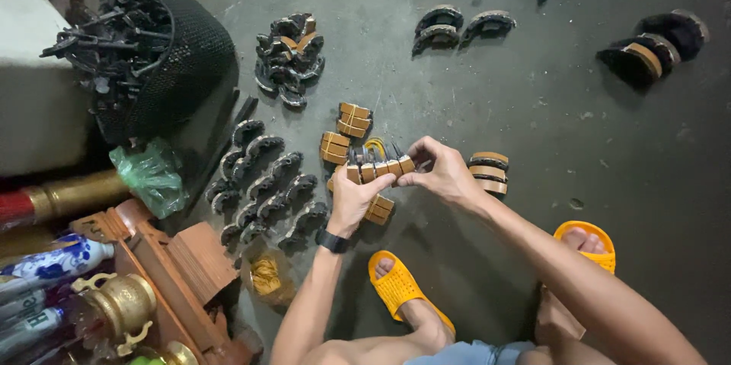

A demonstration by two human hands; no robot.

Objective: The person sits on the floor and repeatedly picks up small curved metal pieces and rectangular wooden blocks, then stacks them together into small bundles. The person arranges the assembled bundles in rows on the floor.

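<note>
1. The fingers of the left hand (pixel 352 196) and the right hand (pixel 442 171) are clenched on the two ends of a short row of brake shoes (pixel 378 168), dark metal with tan lining, pressed together side by side. The left hand grips from below, with the thumb over the near edge; the right hand pinches the other end from above.
2. The row is held in the air above the concrete floor (pixel 533 106), near the middle of the scene, just beyond the person's orange sandals (pixel 397 286).
3. Judging from the yellow rubber band (pixel 375 146) that seems to loop behind the row, squeezing evenly from both ends would keep the pieces flush, so none slips out of line.
4. Keeping the linings facing the same way looks wise, as in the finished bundles (pixel 344 133) lying just beyond and the one at the right (pixel 488 172).
5. Loose shoes lie in rows to the left (pixel 263 186), within easy reach, with a small pile (pixel 289 57) farther off.
6. A black mesh basket (pixel 190 53) of dark metal parts stands far left, well apart from the hands.
</note>
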